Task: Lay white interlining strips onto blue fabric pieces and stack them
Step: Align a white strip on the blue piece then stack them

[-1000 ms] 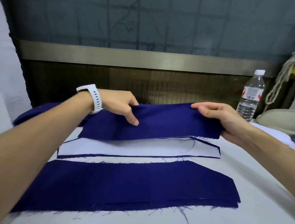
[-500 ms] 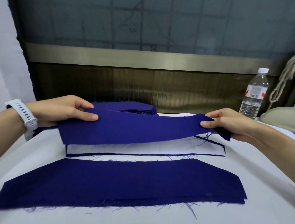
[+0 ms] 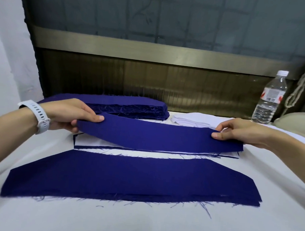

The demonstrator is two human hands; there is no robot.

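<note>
My left hand (image 3: 73, 115) and right hand (image 3: 238, 131) each pinch one end of a long blue fabric piece (image 3: 158, 134), thumbs on top. It sags over a white interlining strip (image 3: 94, 142) at the middle of the worktop (image 3: 143, 219). A wider blue piece (image 3: 128, 177) lies at 6 o'clock. There is a blue stack (image 3: 131, 107) at 12, a white strip pile (image 3: 197, 121) at 1 and a water bottle (image 3: 269, 101) at 2.

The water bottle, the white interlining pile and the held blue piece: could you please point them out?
water bottle (image 3: 273, 94), head view, on its label
white interlining pile (image 3: 193, 119), head view, top sheet
held blue piece (image 3: 157, 135), head view, its middle
</note>
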